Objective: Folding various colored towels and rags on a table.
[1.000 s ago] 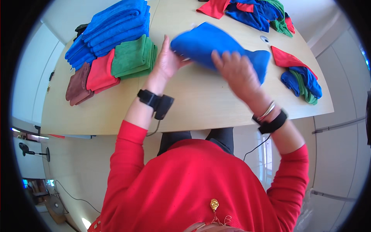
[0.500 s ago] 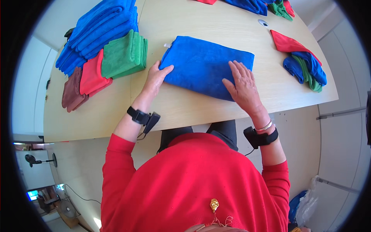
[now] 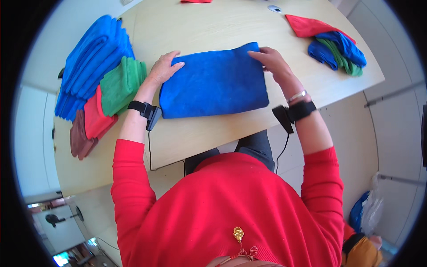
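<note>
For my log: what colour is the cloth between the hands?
The cloth is blue, clearest in the head view.

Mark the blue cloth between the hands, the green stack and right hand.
Blue cloth (image 3: 215, 82), head view: middle of its top face.
Green stack (image 3: 116, 83), head view: top face.
Right hand (image 3: 276, 63), head view: back of hand.

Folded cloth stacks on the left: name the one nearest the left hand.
The green folded fabric stack, its right edge closest to the left hand; the tall blue fabric stack, red folded cloths and brown folded cloths sit farther off.
</note>
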Motion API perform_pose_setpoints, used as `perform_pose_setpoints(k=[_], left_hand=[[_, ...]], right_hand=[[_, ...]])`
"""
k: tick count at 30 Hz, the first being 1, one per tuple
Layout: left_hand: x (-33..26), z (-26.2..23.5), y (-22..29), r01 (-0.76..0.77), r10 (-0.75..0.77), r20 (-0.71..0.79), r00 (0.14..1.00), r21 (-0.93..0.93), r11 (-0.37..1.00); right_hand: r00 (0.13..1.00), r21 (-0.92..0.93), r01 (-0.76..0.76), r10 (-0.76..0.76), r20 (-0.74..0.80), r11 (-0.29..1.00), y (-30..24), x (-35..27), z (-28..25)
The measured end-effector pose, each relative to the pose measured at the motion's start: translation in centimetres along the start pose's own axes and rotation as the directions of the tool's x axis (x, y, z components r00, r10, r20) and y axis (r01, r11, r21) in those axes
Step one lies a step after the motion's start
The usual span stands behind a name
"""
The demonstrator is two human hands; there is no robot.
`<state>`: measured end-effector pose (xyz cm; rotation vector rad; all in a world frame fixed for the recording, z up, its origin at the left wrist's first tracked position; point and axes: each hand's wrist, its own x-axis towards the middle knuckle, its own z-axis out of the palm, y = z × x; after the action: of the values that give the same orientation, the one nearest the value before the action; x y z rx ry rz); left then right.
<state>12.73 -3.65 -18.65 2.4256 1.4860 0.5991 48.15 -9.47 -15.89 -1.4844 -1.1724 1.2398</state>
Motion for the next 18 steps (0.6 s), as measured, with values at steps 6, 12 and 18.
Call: perform_pose_setpoints(k=[6,12,18], left_hand=[[0.7,-1.7,-0.4,-0.033,0.041,0.072,0.997,-0.113,0.993],[1.2,-1.7,-0.9,0.086,-0.081,0.033,0.996,-0.226,0.970],[0.4,-1.4,-0.2,0.058,-0.046,-0.114,0.992,0.104,0.993]], right_hand=[[0.988,-0.300,-0.075,0.112,0.107,0.951,-0.2,3.7,-0.4],[0.997,-0.339,-0.013,0.037,0.062,0.941,1.4,4.7,-0.3],[0.992,-0.252,0.060,-0.085,-0.091,0.966,1.3,3.4,-0.6]])
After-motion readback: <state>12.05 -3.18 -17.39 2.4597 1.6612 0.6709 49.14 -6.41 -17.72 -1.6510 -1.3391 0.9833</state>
